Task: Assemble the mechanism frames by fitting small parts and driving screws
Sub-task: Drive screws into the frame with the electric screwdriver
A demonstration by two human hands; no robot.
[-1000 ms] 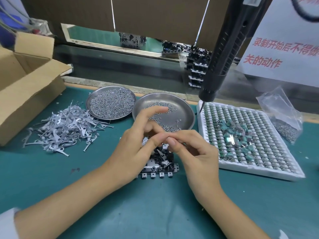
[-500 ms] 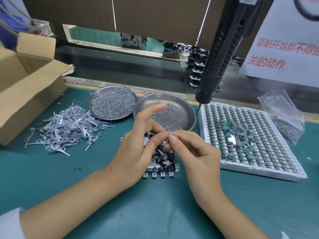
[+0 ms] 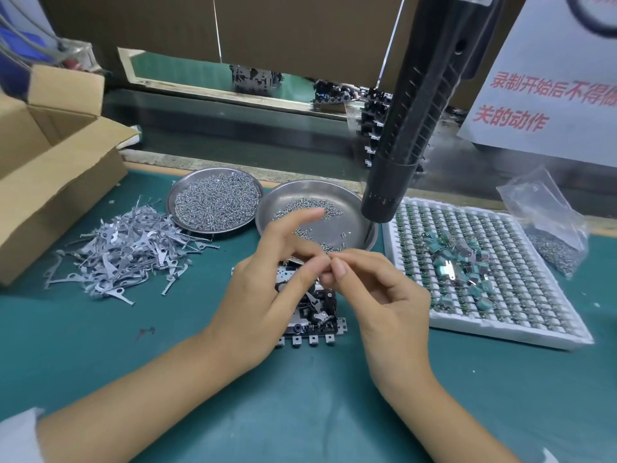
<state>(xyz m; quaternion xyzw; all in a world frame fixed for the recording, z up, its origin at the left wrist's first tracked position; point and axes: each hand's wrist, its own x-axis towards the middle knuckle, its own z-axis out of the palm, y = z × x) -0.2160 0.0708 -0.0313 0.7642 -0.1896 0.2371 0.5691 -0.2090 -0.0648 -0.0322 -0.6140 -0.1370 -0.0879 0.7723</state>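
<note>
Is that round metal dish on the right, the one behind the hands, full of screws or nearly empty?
Nearly empty. The right dish shows mostly bare metal, with only scattered screws, while the left dish is heaped.

A white sign leaning at the back right of the table bears red Chinese characters in two lines. The upper line reads 录制开始后不得, then runs past the picture's right edge. The lower line reads 关的动作. No other writing can be read anywhere.
</note>
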